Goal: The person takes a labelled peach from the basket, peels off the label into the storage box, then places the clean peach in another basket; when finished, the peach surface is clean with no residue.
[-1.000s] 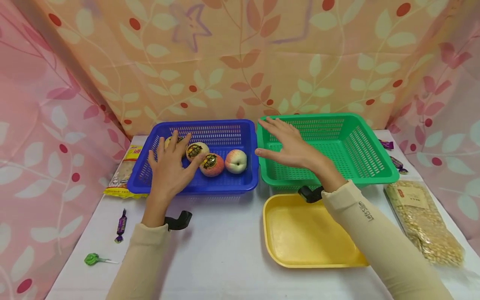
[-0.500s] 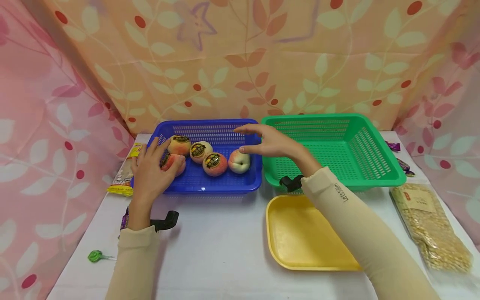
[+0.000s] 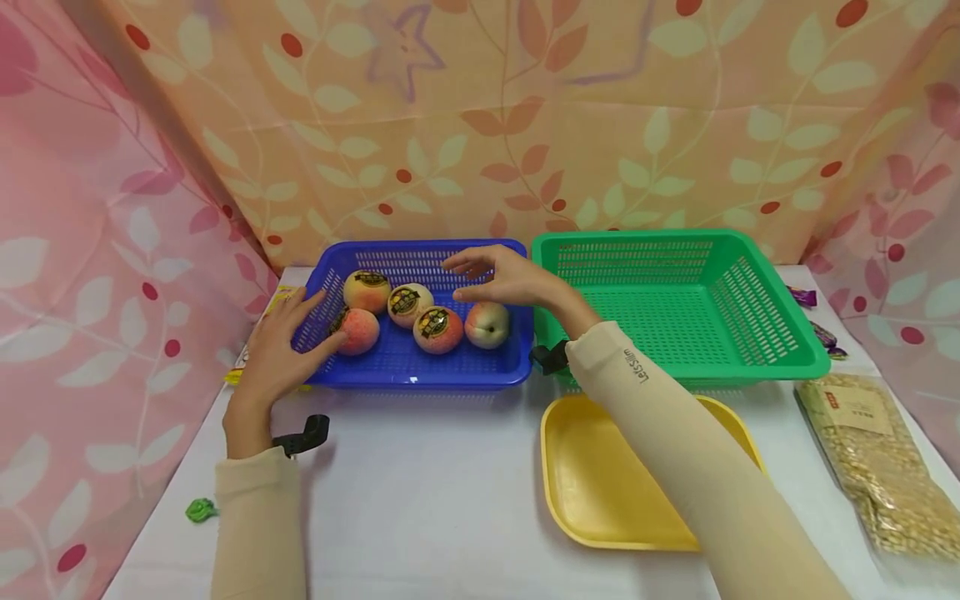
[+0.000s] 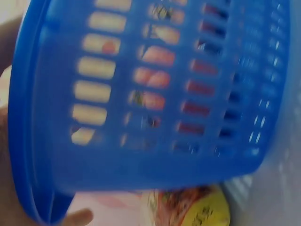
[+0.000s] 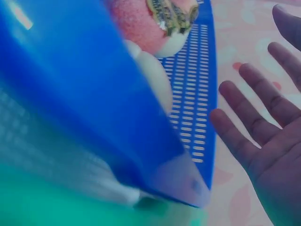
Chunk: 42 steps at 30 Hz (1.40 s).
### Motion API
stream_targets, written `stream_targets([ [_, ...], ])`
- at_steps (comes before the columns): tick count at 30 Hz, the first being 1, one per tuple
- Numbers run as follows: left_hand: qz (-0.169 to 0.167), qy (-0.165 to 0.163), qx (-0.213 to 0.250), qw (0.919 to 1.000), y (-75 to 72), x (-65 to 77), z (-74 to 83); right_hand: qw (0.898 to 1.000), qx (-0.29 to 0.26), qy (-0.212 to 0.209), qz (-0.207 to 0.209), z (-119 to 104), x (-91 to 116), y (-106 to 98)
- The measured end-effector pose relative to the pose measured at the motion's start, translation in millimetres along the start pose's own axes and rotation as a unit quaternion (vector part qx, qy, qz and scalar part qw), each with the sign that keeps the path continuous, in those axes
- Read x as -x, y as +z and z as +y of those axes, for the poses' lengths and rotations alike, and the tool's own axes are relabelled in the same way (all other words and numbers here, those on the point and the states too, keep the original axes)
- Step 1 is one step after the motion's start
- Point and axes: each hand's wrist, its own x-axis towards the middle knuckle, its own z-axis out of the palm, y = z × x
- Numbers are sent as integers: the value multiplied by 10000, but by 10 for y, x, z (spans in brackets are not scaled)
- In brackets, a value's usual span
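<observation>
All five peaches [image 3: 411,305] show inside the blue basket [image 3: 420,371] in the head view, while only the right wrist view bares the palm of my right hand [image 5: 277,155], fingers straight and fanned. Stickers [image 3: 435,322] on the peaches are too small to read, but my right sleeve [image 3: 637,392] seems to say "LetsSlim". My right hand hovers empty over the basket's right part, near the rightmost peach [image 3: 487,327]; my left hand [image 3: 281,342], fingers loosely spread, is at its left rim, thumb near the front-left peach [image 3: 360,332].

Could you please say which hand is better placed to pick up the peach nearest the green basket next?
Probably the right hand: it hovers above that end of the blue basket, close to the peach, while the left hand is by the opposite end.
</observation>
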Motion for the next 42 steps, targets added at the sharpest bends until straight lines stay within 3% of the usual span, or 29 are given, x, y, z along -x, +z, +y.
stream_targets([
  [7, -472, -81, 306, 9984, -71, 85, -144, 9999, 5, -102, -135, 15, -142, 44],
  [16, -827, -614, 245, 9944, -109, 192, -294, 9985, -325, -157, -402, 10, -364, 232],
  [20, -998, -652, 312, 9924, -134, 215, -347, 9963, -311, -12, -800, 46, -441, 328],
  [27, -1178, -719, 349, 9898, -163, 196, -362, 9867, 261, 422, -1549, 137, -503, 398],
  [35, -1219, -720, 412, 9891, -146, 168, -331, 9850, 436, 581, -1567, 189, -479, 476],
  [42, -1251, -698, 442, 9887, -132, 130, -297, 9820, 754, 1038, -1386, 172, -426, 501],
])
